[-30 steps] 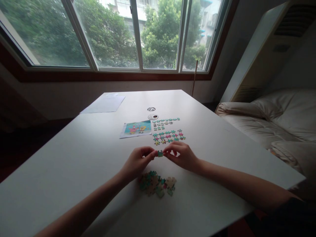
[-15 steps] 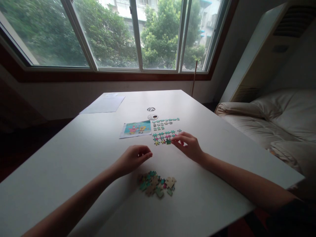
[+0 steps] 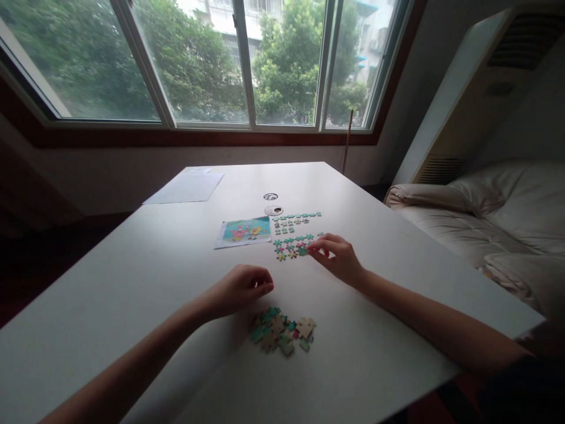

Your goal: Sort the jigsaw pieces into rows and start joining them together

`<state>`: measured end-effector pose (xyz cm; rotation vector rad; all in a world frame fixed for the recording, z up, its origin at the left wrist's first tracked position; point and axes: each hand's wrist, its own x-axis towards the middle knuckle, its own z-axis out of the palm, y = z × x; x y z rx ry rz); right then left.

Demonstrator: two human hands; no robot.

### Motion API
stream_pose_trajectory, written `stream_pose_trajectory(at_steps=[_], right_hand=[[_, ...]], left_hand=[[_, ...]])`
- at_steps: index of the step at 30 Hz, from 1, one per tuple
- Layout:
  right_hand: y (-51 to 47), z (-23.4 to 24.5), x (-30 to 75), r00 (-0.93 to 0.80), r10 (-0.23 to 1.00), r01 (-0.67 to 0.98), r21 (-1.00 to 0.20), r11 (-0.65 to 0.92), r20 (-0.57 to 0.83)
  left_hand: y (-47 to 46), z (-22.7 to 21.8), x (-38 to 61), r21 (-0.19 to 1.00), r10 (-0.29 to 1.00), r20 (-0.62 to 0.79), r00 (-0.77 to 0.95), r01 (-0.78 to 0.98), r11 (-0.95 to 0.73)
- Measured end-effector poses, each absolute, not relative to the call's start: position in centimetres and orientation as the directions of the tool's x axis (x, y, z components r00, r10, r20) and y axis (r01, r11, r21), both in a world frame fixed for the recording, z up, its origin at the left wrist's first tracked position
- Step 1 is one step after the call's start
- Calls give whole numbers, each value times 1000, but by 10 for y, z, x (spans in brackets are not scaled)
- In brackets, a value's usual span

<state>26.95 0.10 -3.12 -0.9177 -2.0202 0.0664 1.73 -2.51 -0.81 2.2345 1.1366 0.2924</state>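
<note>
My right hand [image 3: 338, 257] rests on the white table [image 3: 132, 282], fingertips pinched at a green puzzle piece [image 3: 302, 251] among rows of laid-out puzzle pieces [image 3: 295, 234]. Nearer to me, my left hand [image 3: 241, 287] lies loosely curled, and nothing shows in it. Just in front of that hand sits a loose pile of puzzle pieces [image 3: 282, 331]. Left of the rows lies a picture card [image 3: 243, 231] with a cartoon scene.
A sheet of paper [image 3: 185, 186] lies at the far left of the table. Two small round objects [image 3: 273, 209] sit behind the rows. A cushioned sofa [image 3: 485, 218] stands to the right, and windows run along the far wall.
Both hands held one green piece together. My right hand then carried it forward to the laid-out rows, while my left hand let go and settled near the pile.
</note>
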Motion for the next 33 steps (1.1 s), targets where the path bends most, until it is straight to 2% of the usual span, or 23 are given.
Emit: stream_pose_trajectory(at_steps=[5,14,33], right_hand=[[31,-26,277,-384,729,644,-401,651,567],[104,-31,290,-401,839,737,-414,535,369],[122,-44,285,-388,877,781,-404,476,283]], left_hand=[[-26,3,12,574,732,-176,658,673,-467],[-26,4,4,559,691,-254,677,686,-466],[-24,1,5,580,690,-264,674,682,-445]])
